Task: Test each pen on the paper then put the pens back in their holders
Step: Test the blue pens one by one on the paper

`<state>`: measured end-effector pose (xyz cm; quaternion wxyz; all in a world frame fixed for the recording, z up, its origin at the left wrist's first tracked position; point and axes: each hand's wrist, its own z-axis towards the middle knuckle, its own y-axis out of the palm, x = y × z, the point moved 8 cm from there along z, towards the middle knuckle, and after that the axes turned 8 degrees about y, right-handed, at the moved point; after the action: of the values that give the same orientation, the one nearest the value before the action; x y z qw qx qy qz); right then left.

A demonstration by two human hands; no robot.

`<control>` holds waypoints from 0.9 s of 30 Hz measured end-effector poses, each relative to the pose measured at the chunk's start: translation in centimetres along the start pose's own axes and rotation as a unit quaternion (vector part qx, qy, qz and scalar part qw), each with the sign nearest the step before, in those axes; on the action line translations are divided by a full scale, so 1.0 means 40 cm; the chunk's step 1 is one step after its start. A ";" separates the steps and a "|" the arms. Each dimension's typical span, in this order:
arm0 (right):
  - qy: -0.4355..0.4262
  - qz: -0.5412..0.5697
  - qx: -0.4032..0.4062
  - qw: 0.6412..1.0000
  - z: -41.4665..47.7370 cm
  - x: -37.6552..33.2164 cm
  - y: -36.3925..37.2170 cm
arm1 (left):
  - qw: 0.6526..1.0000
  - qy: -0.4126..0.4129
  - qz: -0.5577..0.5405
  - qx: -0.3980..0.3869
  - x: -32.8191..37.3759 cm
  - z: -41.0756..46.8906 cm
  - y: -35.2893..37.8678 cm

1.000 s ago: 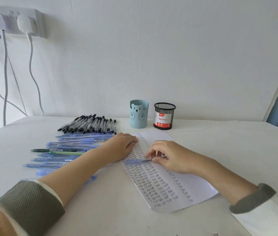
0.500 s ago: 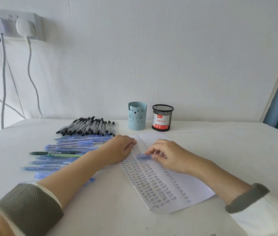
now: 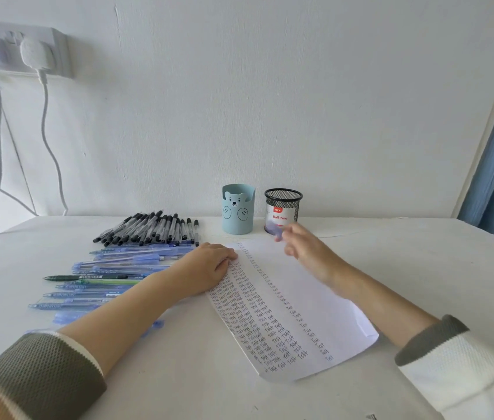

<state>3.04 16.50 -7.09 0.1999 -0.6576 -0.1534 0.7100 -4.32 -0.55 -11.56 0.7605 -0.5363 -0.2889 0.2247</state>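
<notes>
Right hand (image 3: pixel 307 253) pinches blue pen (image 3: pixel 277 233) (blurred, long axis unreadable) just in front of mesh holder (image 3: pixel 282 212), below its rim. Left hand (image 3: pixel 209 268) presses flat on paper (image 3: pixel 315 298), farther off.

Your right hand (image 3: pixel 306 253) was smeared with blur, and the blue thing (image 3: pixel 277 233) at its far end, in front of the mesh holder (image 3: pixel 283 204), was too blurred to name; you couldn't tell the grip. Your left forearm (image 3: pixel 136 301) hid parts of the blue pens (image 3: pixel 124 259) toward the table's (image 3: pixel 179 374) left edge.
</notes>
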 end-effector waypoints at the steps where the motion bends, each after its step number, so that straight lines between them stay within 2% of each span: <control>1: 0.030 0.049 0.003 0.998 0.001 -0.002 -0.018 | 1.000 0.000 0.000 -0.001 -0.001 -0.001 0.000; 8: 0.120 0.161 0.117 0.973 -0.001 0.035 -0.135 | 1.000 -0.004 -0.001 -0.011 0.000 -0.004 0.001; 10: 0.145 0.163 0.139 0.966 0.013 0.052 -0.160 | 1.000 -0.004 -0.003 -0.013 0.002 -0.004 0.001; 14: 0.193 0.047 0.159 0.967 0.082 0.123 -0.173 | 1.000 -0.005 -0.005 -0.013 0.019 -0.014 -0.012; 18: 0.159 -0.139 0.183 0.960 0.142 0.161 -0.190 | 0.998 -0.021 -0.021 -0.054 0.035 -0.029 -0.015; 21: 0.151 -0.187 0.199 0.950 0.159 0.181 -0.199 | 0.994 -0.034 -0.023 -0.102 0.027 -0.037 -0.003; 24: 0.133 -0.203 0.243 0.939 0.170 0.185 -0.221 | 0.991 -0.033 -0.065 -0.116 0.022 -0.037 -0.004; 27: 0.137 -0.208 0.249 0.936 0.188 0.194 -0.231 | 0.990 -0.023 -0.075 -0.120 0.025 -0.037 -0.003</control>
<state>-4.13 28.68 -8.77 0.5198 -0.6312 -0.0762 0.5706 -2.58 -0.98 -11.62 0.6986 -0.5952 -0.3705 0.1430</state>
